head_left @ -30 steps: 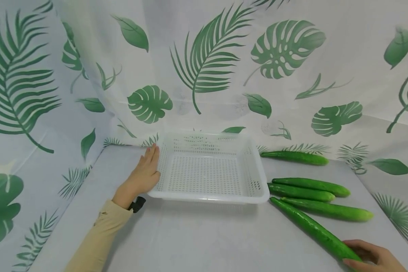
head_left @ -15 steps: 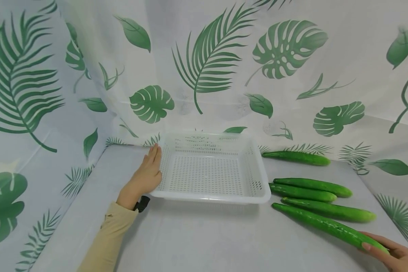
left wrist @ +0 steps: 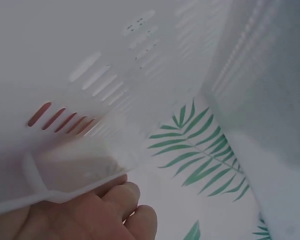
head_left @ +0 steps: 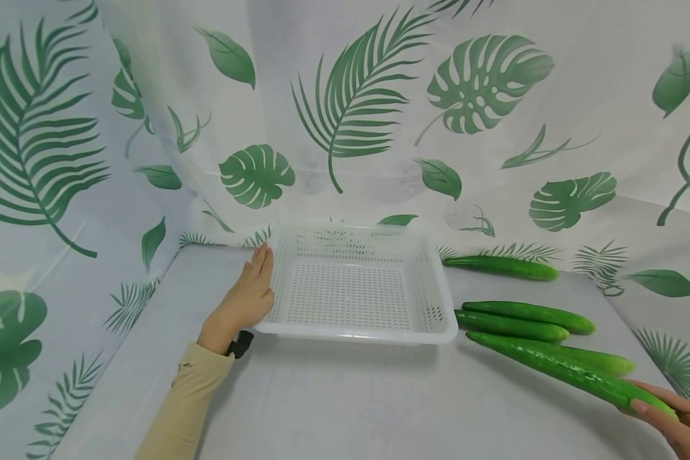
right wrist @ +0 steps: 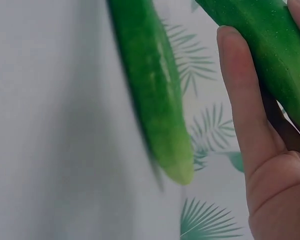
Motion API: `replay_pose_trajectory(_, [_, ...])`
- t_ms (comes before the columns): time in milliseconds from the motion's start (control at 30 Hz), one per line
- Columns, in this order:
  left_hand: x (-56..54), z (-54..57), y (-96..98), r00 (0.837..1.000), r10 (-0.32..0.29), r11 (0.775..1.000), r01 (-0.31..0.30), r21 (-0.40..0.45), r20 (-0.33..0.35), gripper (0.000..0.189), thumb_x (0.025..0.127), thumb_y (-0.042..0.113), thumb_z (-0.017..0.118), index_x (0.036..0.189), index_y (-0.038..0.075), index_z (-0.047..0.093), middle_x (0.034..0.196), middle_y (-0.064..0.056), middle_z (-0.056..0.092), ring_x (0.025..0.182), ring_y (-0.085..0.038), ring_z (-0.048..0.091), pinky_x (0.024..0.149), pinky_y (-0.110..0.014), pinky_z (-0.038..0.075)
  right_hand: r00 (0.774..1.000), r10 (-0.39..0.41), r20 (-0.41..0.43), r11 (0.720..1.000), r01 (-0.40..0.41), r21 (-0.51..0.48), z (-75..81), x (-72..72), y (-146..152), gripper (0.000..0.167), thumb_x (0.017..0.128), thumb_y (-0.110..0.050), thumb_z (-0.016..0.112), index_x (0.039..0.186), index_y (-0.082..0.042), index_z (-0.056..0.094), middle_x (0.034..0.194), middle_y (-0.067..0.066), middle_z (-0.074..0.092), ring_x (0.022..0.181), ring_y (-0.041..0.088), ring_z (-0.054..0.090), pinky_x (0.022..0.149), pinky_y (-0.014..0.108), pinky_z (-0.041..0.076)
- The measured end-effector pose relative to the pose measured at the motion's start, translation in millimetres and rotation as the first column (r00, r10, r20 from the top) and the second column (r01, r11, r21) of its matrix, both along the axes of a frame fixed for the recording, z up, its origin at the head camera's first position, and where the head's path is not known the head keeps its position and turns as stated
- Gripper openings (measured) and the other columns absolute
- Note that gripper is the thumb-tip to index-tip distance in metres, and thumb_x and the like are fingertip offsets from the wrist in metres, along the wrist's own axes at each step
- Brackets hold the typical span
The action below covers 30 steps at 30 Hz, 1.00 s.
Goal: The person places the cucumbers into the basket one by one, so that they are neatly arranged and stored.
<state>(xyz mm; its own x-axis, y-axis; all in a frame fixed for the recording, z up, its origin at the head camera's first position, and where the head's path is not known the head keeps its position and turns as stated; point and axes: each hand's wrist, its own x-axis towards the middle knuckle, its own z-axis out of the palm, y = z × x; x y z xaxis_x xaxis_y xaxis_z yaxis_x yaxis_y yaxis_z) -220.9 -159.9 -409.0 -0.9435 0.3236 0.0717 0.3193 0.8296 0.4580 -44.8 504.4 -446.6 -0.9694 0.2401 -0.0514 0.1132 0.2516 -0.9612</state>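
In the head view my left hand (head_left: 247, 295) holds the left rim of a white perforated plastic basket (head_left: 356, 335). Its fingers lie along the outside, and the thumb reaches over the inner side. The left wrist view has the basket's slotted wall (left wrist: 155, 65) close up, with fingers (left wrist: 122, 200) at the rim. At the lower right, my right hand (head_left: 681, 418) grips the pale end of a long green cucumber (head_left: 575, 374), thumb on the near side. This cucumber slants up-left and overlaps another cucumber (head_left: 609, 360) behind it. Nothing lies inside the basket.
Two cucumbers lie side by side right of the basket, an upper one (head_left: 529, 315) and a lower one (head_left: 512, 326). One more cucumber (head_left: 500, 267) rests at the back by the leaf-printed curtain (head_left: 356, 191). A white cloth (head_left: 345, 402) covers the table.
My right hand has moved right and slightly up with the cucumber, whose far end swung up and now overlaps the cucumber behind. The left hand stays at the basket's rim.
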Motion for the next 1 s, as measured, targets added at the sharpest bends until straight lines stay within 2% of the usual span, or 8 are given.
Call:
replay_pose_trajectory(100, [0.1,0.5,0.1,1.000,0.002,1.000,-0.002,-0.003,-0.002,0.073,0.090,0.005,0.031,0.154,-0.011,0.000,0.163,-0.024,-0.008,0.150,-0.033,-0.010,0.120,-0.053,0.003,0.985,0.052,-0.167,0.988,-0.075,-0.138,6.8,-2.8,0,0.055,0.096,0.014,0.049,0.106,-0.034,0.074,0.100,-0.023,0.066,0.074,0.005,0.069,0.062,0.014,0.052])
replay_pose_trajectory(333, [1.3,2.6,0.1,1.000,0.005,1.000,-0.005,0.002,0.010,0.074,0.089,0.005,0.032,0.154,-0.010,-0.001,0.163,-0.022,-0.010,0.150,-0.034,-0.010,0.120,-0.053,0.002,0.933,0.123,-0.338,0.977,-0.173,-0.123,32.9,-18.3,-1,0.050,0.094,0.019,0.046,0.120,-0.016,0.072,0.112,-0.014,0.069,0.088,0.003,0.068,0.070,0.013,0.053])
replay_pose_trajectory(467, [1.7,2.7,-0.3,1.000,0.004,1.000,-0.004,-0.001,0.009,0.074,0.089,0.005,0.032,0.154,-0.010,0.000,0.163,-0.022,-0.010,0.151,-0.036,-0.007,0.121,-0.052,0.002,0.886,0.137,-0.443,0.953,-0.240,-0.183,49.3,-33.2,-11,0.048,0.094,0.023,0.041,0.127,-0.001,0.066,0.117,-0.004,0.070,0.096,0.005,0.068,0.078,0.014,0.053])
replay_pose_trajectory(567, [2.2,3.2,-0.7,1.000,0.001,1.000,-0.001,0.010,0.008,0.073,0.089,0.004,0.031,0.154,-0.010,0.000,0.163,-0.021,-0.010,0.151,-0.036,-0.007,0.121,-0.052,0.002,0.852,0.149,-0.502,0.945,-0.273,-0.182,63.7,-47.0,-25,0.046,0.094,0.024,0.039,0.130,0.007,0.061,0.119,0.000,0.069,0.096,0.008,0.069,0.081,0.014,0.052])
replay_pose_trajectory(667, [2.7,3.5,-1.0,1.000,-0.005,1.000,0.005,0.027,0.006,0.073,0.089,0.003,0.031,0.154,-0.010,0.000,0.163,-0.023,-0.009,0.150,-0.036,-0.007,0.120,-0.053,0.003,0.824,0.155,-0.544,0.945,-0.284,-0.161,77.3,-61.6,-45,0.044,0.093,0.024,0.039,0.131,0.012,0.058,0.122,0.002,0.068,0.094,0.010,0.070,0.084,0.012,0.050])
replay_pose_trajectory(767, [2.4,3.0,-1.0,1.000,-0.016,0.998,0.015,0.061,0.014,0.072,0.090,0.002,0.030,0.154,-0.010,-0.001,0.163,-0.022,-0.010,0.150,-0.034,-0.010,0.120,-0.053,0.001,0.819,0.164,-0.550,0.934,-0.309,-0.181,91.3,-75.1,-65,0.043,0.094,0.023,0.041,0.132,0.013,0.056,0.123,0.004,0.066,0.100,0.009,0.068,0.088,0.011,0.048])
replay_pose_trajectory(833, [2.1,2.2,-0.7,1.000,-0.025,0.996,0.023,0.091,0.017,0.071,0.091,0.002,0.029,0.154,-0.010,-0.002,0.163,-0.022,-0.012,0.150,-0.033,-0.012,0.120,-0.054,0.000,0.826,0.176,-0.536,0.920,-0.331,-0.208,101.4,-84.5,-79,0.042,0.094,0.021,0.043,0.133,0.011,0.056,0.124,0.004,0.067,0.100,0.011,0.069,0.091,0.012,0.047])
replay_pose_trajectory(1000, [1.7,0.9,-0.3,0.999,-0.031,0.988,0.026,0.151,0.030,0.070,0.092,0.000,0.028,0.154,-0.009,-0.002,0.163,-0.020,-0.014,0.150,-0.031,-0.014,0.120,-0.054,-0.001,0.817,0.269,-0.510,0.885,-0.418,-0.204,123.6,-110.1,-115,0.041,0.094,0.020,0.044,0.133,0.013,0.055,0.125,0.007,0.066,0.105,0.012,0.067,0.095,0.015,0.047])
